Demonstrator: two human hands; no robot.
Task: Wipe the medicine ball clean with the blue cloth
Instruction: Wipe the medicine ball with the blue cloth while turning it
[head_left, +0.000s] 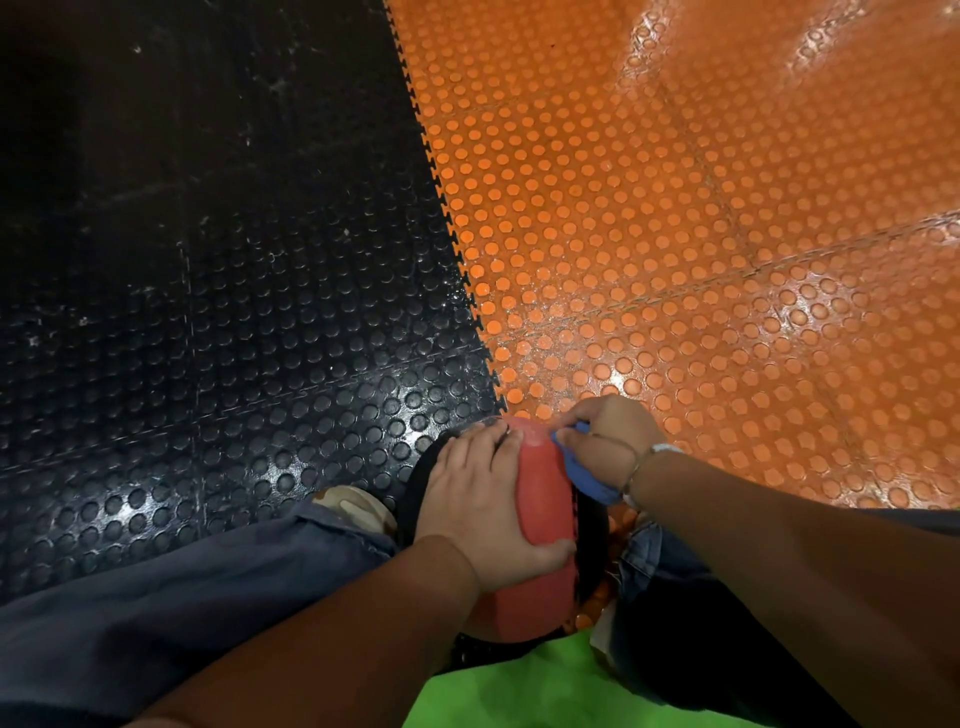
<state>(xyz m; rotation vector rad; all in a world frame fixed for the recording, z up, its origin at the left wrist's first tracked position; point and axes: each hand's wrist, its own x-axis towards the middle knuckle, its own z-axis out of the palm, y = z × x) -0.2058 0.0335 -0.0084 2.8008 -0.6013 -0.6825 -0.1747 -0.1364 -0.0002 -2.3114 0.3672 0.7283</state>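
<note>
The medicine ball (540, 519), red with black panels, sits low in the head view between the person's legs, on or just above the studded floor (623, 234) at the seam where the black tiles meet the orange ones; its contact with the floor is hidden. The left hand (483, 514) lies flat over the ball's near-left face, fingers (488, 441) spread and pressed to the surface, thumb hooked across the red panel; it grasps the ball as a brace and holds nothing else. The right hand (608, 441) is at the ball's far-right shoulder, its fingers clenched around the blue cloth (587, 478), which is bunched and hangs from the fist down along the ball's right flank, touching the red panel near its upper edge. The governing relation is this: the unwiped surface in view lies to the left of and nearer than the cloth hand, along the red panel that runs from the far top of the ball back toward the body. The cloth hand is therefore nearer the far end of that panel, the bracing hand nearer the close end. A stroke along the panel would probably bring the cloth toward the left thumb, so the brace may need to shift or the ball to be rotated. A pale smear shows on the red surface just beside the cloth.
</note>
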